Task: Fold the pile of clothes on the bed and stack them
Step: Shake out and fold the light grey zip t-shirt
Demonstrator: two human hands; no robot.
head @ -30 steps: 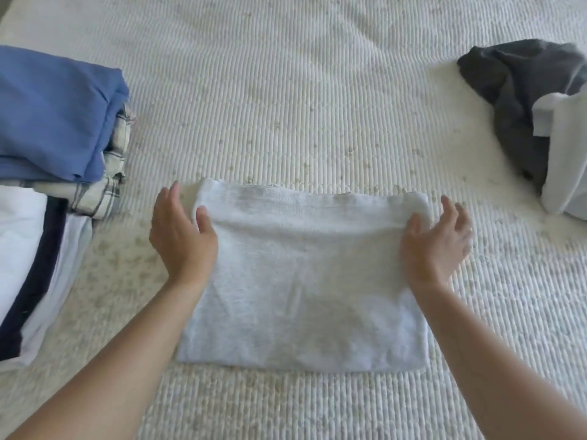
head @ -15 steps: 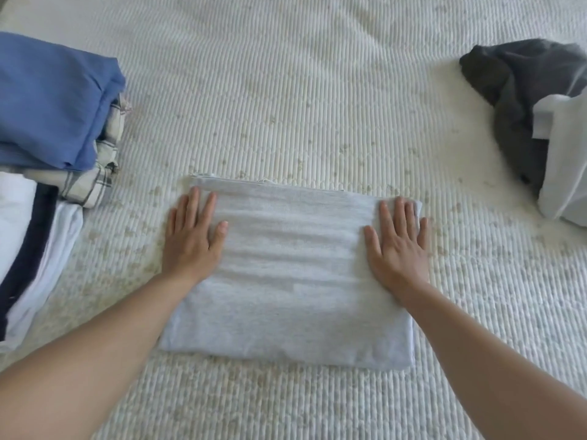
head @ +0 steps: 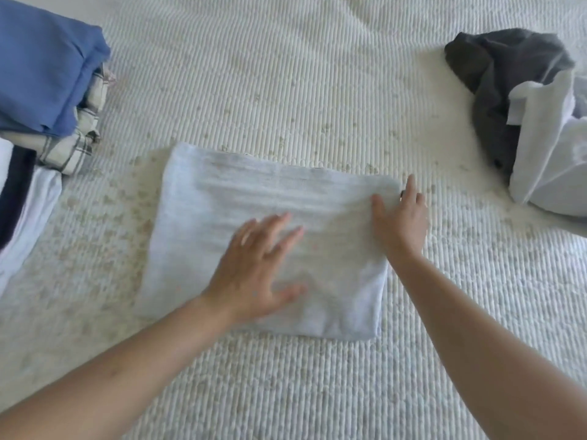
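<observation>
at the far left of the bed [head: 317,74] sits the stack of folded clothes [head: 47,100], a blue piece on top, a checked one under it, and a white piece with a dark stripe nearest the camera. next comes the pale grey garment [head: 228,223], folded into a rough rectangle and lying flat on the ribbed cover, well apart from the stack. the left hand [head: 257,268] lies on its middle, fingers [head: 276,230] straight and spread, pressing rather than gripping; it is a little blurred. the right hand [head: 400,223] is at the garment's right edge, thumb on top of the cloth and the other fingers straight along or just past the edge; whether they reach under it cannot be told. the step looks like flattening before one more fold or a lift to the stack. to do it well, keep the left palm as an anchor near the fold line, take all layers at the right edge together, and match corners before pressing. at the far right wait the unfolded dark grey garment [head: 502,90] and white garment [head: 552,147].
</observation>
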